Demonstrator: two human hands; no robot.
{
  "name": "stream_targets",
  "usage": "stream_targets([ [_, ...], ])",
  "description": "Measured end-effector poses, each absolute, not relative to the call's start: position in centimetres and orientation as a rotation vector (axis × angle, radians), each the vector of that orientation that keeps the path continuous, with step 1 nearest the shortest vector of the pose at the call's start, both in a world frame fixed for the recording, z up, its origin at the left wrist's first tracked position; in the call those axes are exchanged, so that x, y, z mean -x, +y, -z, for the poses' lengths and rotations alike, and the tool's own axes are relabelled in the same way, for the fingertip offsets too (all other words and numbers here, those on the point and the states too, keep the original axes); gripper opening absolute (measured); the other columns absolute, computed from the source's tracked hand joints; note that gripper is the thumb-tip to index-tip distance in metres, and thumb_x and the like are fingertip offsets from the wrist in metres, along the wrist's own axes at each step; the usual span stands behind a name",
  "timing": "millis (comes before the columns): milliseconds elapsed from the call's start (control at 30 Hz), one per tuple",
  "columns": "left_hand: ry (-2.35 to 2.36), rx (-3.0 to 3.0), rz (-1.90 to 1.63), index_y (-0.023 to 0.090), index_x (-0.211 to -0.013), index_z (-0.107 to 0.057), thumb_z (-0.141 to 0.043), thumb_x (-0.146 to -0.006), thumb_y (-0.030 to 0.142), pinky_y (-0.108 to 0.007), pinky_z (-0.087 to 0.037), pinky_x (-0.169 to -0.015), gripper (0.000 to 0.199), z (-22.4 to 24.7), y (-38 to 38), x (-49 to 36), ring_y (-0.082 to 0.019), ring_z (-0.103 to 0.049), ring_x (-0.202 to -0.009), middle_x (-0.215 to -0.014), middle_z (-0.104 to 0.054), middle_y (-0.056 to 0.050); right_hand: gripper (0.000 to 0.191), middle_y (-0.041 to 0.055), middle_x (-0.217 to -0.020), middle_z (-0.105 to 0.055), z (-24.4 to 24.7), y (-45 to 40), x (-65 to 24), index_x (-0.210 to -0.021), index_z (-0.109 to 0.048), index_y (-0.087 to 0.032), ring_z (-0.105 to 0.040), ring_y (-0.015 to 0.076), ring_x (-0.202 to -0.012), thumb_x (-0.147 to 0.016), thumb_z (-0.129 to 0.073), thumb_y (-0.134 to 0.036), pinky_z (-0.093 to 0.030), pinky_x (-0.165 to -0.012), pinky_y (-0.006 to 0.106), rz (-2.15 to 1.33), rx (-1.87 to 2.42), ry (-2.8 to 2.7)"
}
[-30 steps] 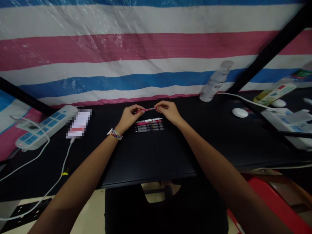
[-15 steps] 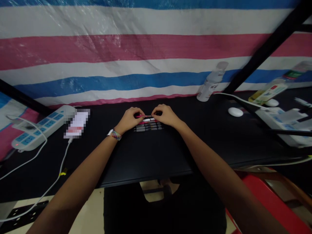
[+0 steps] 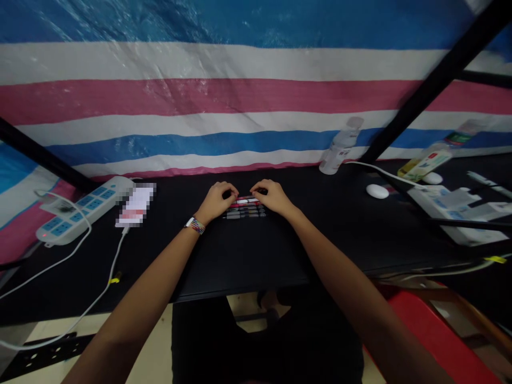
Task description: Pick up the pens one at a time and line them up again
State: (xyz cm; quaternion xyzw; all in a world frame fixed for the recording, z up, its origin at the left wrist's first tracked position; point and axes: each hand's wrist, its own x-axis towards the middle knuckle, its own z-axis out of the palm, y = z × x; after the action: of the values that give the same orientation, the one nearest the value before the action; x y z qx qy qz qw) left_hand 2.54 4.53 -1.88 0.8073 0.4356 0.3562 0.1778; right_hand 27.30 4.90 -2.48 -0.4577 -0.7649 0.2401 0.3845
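Note:
Several pens (image 3: 245,208) lie side by side in a row on the black tabletop, crosswise in front of me. Grey and black ones are nearest, while red or pink ones with white parts are at the far side. At the row's left end is my left hand (image 3: 219,201), its fingers curved and the thumb and index tips a little apart. My right hand (image 3: 276,197) mirrors it at the right end, thumb and index also slightly parted. Both hands cover the ends of the far pens. A patterned band (image 3: 195,224) circles my left wrist.
On the left, a power strip (image 3: 90,205) and a blurred-out phone (image 3: 136,205) with a white cable lie on the black table (image 3: 244,256). To the right stand a bottle (image 3: 340,146), a white oval object (image 3: 377,191) and another power strip (image 3: 452,213). Striped sheeting (image 3: 248,96) hangs behind.
A pink pen that both hands pinched by its ends above the row is no longer between the fingertips; the fingers have parted slightly. The view has tilted up a little and shifted.

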Motion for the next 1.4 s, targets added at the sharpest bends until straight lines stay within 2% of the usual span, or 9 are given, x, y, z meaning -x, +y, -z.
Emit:
stream_targets([
  [233, 1.216, -1.804, -1.281, 0.023, -0.096, -0.076, -0.068, -0.095, 0.037, -0.043, -0.055, -0.100, 0.017, 2.6, 4.4, -2.3, -0.027, -0.074, -0.101, -0.104, -0.080, -0.007, 0.022, 0.0072, -0.111, -0.086, 3.6, 5.0, -26.2, -0.096, -0.084, -0.024, -0.078, 0.0279, -0.114, -0.096, -0.065, -0.034, -0.056, -0.107, 0.044, -0.845, 1.192, -1.399],
  [467, 1.263, -1.531, -1.470, 0.023, -0.108, -0.073, -0.064, -0.100, 0.034, -0.042, -0.053, -0.113, 0.016, 3.0, 2.8, -2.7, -0.025, -0.072, -0.119, -0.115, -0.079, -0.008, 0.052, 0.0104, -0.143, -0.078, 5.2, 3.9, -24.7, -0.113, -0.084, -0.025, -0.066, 0.0267, -0.145, -0.108, -0.047, -0.061, -0.047, -0.125, 0.049, -0.917, 1.139, -1.185],
  [533, 1.300, -1.498, -1.494, 0.024, -0.111, -0.071, -0.061, -0.102, 0.035, -0.041, -0.052, -0.115, 0.017, 3.2, 2.5, -3.2, -0.025, -0.070, -0.123, -0.120, -0.078, -0.008, 0.054, 0.0111, -0.148, -0.076, 5.4, 3.7, -24.4, -0.117, -0.083, -0.025, -0.063, 0.0267, -0.149, -0.108, -0.046, -0.064, -0.044, -0.127, 0.049, -0.943, 1.119, -1.176],
  [633, 1.287, -1.461, -1.500, 0.024, -0.112, -0.071, -0.058, -0.104, 0.039, -0.040, -0.051, -0.116, 0.021, 3.6, 2.5, -4.1, -0.025, -0.070, -0.125, -0.123, -0.077, -0.009, 0.055, 0.0114, -0.147, -0.076, 5.4, 3.7, -24.1, -0.120, -0.081, -0.025, -0.065, 0.0276, -0.146, -0.107, -0.048, -0.066, -0.045, -0.126, 0.047, -0.926, 1.130, -1.240],
  [800, 1.219, -1.388, -1.500, 0.024, -0.108, -0.071, -0.057, -0.103, 0.039, -0.041, -0.050, -0.120, 0.022, 4.2, 2.9, -4.8, -0.024, -0.071, -0.127, -0.124, -0.078, -0.009, 0.049, 0.0096, -0.137, -0.080, 5.0, 3.5, -24.1, -0.118, -0.079, -0.026, -0.069, 0.0296, -0.137, -0.102, -0.056, -0.066, -0.050, -0.119, 0.045, -0.868, 1.163, -1.303],
  [967, 1.200, -1.412, -1.488, 0.024, -0.106, -0.073, -0.057, -0.103, 0.040, -0.041, -0.049, -0.121, 0.023, 4.2, 3.2, -4.4, -0.023, -0.071, -0.126, -0.123, -0.078, -0.008, 0.038, 0.0097, -0.133, -0.080, 4.6, 3.8, -23.7, -0.116, -0.078, -0.026, -0.069, 0.0288, -0.135, -0.102, -0.061, -0.057, -0.051, -0.117, 0.045, -0.898, 1.142, -1.300],
  [1233, 1.220, -1.413, -1.511, 0.023, -0.101, -0.074, -0.058, -0.100, 0.037, -0.039, -0.051, -0.116, 0.021, 3.7, 4.5, -4.5, -0.023, -0.072, -0.121, -0.120, -0.079, -0.008, 0.029, 0.0085, -0.129, -0.082, 4.3, 4.4, -23.5, -0.110, -0.078, -0.025, -0.070, 0.0277, -0.132, -0.102, -0.061, -0.047, -0.049, -0.120, 0.045, -0.918, 1.137, -1.274],
  [1400, 1.199, -1.444, -1.517, 0.022, -0.100, -0.076, -0.059, -0.098, 0.035, -0.041, -0.052, -0.112, 0.021, 4.0, 4.5, -4.5, -0.025, -0.073, -0.116, -0.116, -0.081, -0.009, 0.025, 0.0078, -0.124, -0.083, 4.3, 4.5, -23.8, -0.107, -0.079, -0.025, -0.071, 0.0274, -0.130, -0.100, -0.062, -0.041, -0.050, -0.119, 0.044, -0.939, 1.141, -1.273],
])
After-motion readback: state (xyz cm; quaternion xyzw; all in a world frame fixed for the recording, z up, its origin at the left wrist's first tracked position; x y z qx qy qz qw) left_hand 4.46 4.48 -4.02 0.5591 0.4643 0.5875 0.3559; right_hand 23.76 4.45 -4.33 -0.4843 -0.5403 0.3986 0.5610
